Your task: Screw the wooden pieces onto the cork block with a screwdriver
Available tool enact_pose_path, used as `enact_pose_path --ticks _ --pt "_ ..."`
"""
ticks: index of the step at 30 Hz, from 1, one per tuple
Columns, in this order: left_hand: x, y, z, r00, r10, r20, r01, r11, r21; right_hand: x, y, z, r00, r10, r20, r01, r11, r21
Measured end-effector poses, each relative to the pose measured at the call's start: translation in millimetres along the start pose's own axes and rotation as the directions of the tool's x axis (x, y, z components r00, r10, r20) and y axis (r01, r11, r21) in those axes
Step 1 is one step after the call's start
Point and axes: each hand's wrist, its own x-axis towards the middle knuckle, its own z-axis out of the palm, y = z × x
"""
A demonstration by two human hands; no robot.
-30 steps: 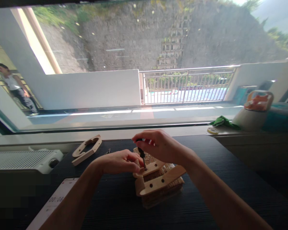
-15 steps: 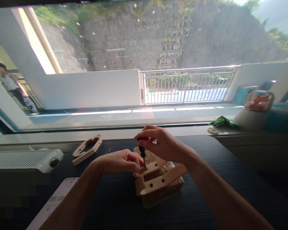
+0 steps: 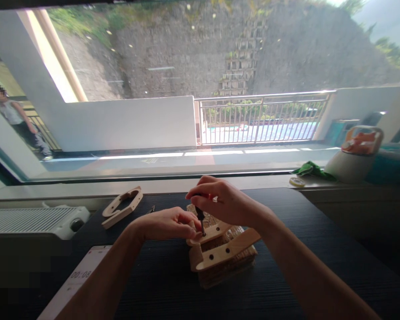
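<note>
A pale wooden assembly (image 3: 222, 253) with a wicker body rests on the dark table (image 3: 320, 249). My right hand (image 3: 223, 202) is closed round the handle of a small black screwdriver (image 3: 200, 218), held upright with its tip on the assembly's top wooden piece. My left hand (image 3: 168, 224) pinches that piece's left end, fingers pressed together right beside the screwdriver tip.
A loose curved wooden part (image 3: 122, 206) lies at the table's back left. A phone showing a timer (image 3: 75, 282) sits at the front left. A white heater (image 3: 36, 220) stands left; a green cloth (image 3: 308, 170), tape roll (image 3: 296, 181) and white jug (image 3: 350, 160) are on the sill. A person (image 3: 18, 124) stands outside.
My right hand has shifted slightly on the screwdriver handle, its fingers turning; the tip stays on the wooden piece. My left hand holds still.
</note>
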Motion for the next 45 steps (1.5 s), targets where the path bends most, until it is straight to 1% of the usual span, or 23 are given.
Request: enact_pose_path --ticks 4,8,10,14,16,20,23,27,31,33,38,40,42,45 --pt "-0.7 1.6 -0.2 1.0 0.006 0.007 -0.006 1.0 -0.014 1.7 5.3 0.4 0.999 -0.004 -0.041 0.003 1.0 -0.004" --pt "0.6 0.0 -0.6 1.0 0.007 0.01 -0.007 1.0 -0.012 3.2 7.2 4.5 0.994 0.03 -0.104 -0.037 0.997 -0.072" --pt "1.1 -0.5 -0.5 1.0 0.009 0.009 -0.009 1.0 -0.008 3.0 6.6 6.2 0.993 0.032 -0.115 -0.044 0.994 -0.101" --pt "1.4 0.0 -0.1 1.0 0.019 -0.002 -0.019 1.0 0.001 2.0 4.4 5.5 0.994 0.005 -0.113 -0.021 0.99 -0.139" --pt "1.5 0.2 0.0 1.0 0.019 -0.001 -0.019 1.0 -0.001 1.7 3.1 3.8 0.996 -0.013 -0.093 0.0 0.989 -0.145" --pt "1.3 0.0 -0.2 1.0 0.017 0.007 -0.017 1.0 -0.02 2.0 2.0 1.7 0.999 -0.025 -0.033 0.022 0.996 -0.09" --pt "0.9 0.3 0.0 0.999 0.031 0.011 -0.03 0.999 -0.022 2.4 3.3 2.5 0.998 0.012 -0.067 -0.017 0.997 -0.071" --pt "1.2 1.8 0.4 0.999 0.032 0.002 -0.032 0.999 0.004 2.9 5.3 4.8 0.99 0.082 -0.111 -0.097 0.987 -0.13" --pt "2.4 1.2 -0.3 1.0 0.01 -0.014 -0.01 0.999 0.039 2.7 4.5 6.5 0.982 0.107 -0.153 -0.136 0.972 -0.189" --pt "2.8 -0.2 -0.8 1.0 0.006 -0.012 -0.005 0.999 0.047 2.5 3.3 7.0 0.983 0.103 -0.155 -0.134 0.97 -0.204" --pt "2.6 -3.3 -0.8 1.0 0.008 -0.014 -0.008 0.999 0.035 1.8 0.3 7.5 0.998 0.031 -0.059 -0.041 0.985 -0.168" --pt "2.3 -3.1 -0.5 1.0 0.017 -0.005 -0.017 1.0 0.016 1.7 0.3 7.5 0.999 0.017 -0.045 -0.024 0.987 -0.157" --pt "2.1 -2.2 -0.3 0.999 0.034 0.001 -0.034 0.999 0.012 1.8 1.6 7.2 0.998 0.029 -0.058 -0.038 0.985 -0.167" --pt "2.0 -0.1 -0.4 0.999 0.047 -0.011 -0.047 0.998 0.043 2.1 5.5 6.9 0.993 0.076 -0.093 -0.094 0.975 -0.2"
